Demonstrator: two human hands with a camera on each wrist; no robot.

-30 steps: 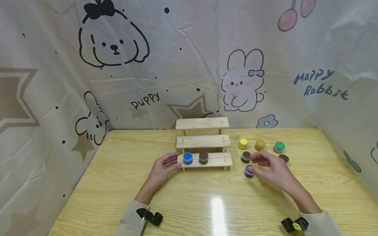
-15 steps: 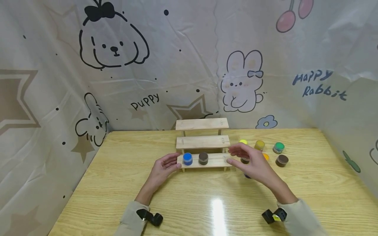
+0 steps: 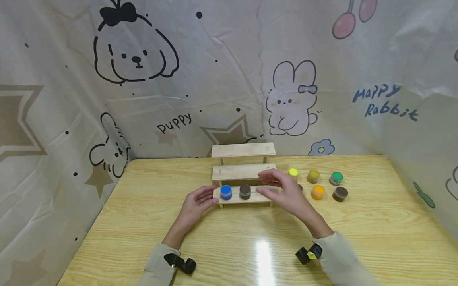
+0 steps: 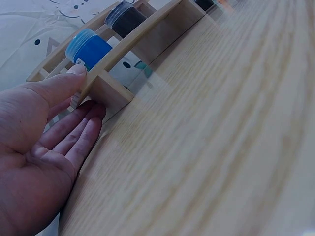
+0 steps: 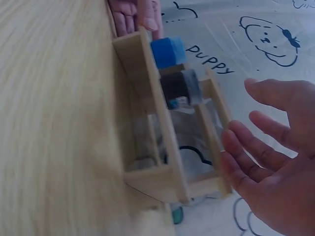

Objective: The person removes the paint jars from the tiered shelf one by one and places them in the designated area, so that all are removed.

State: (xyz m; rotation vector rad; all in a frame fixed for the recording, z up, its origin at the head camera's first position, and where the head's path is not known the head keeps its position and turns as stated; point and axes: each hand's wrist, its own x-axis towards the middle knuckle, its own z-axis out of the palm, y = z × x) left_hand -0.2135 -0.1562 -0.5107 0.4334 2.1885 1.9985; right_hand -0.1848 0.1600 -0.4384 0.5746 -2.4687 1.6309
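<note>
A three-step wooden display rack (image 3: 244, 171) stands on the table. On its lowest step sit a blue paint pot (image 3: 226, 192) and a dark brown paint pot (image 3: 245, 192), side by side. My left hand (image 4: 54, 132) holds the left end of that step, thumb on the board and fingers by the leg below. Over the right part of the lowest step hovers my right hand (image 3: 284, 192), thumb and fingers apart. In the right wrist view nothing lies between the fingers of my right hand (image 5: 280, 147), and the dark pot (image 5: 179, 87) is nearby.
Right of the rack stand a yellow pot (image 3: 293, 173), an ochre pot (image 3: 313, 176), a green pot (image 3: 336, 178), an orange pot (image 3: 317, 192) and another dark brown pot (image 3: 340, 194). My right hand mostly covers one more dark pot (image 3: 300, 187). A printed curtain (image 3: 229, 71) hangs behind the table.
My right hand has moved left from the loose pots to above the rack's lowest step, uncovering the orange pot. My left hand and the pots on the rack stay in place.
</note>
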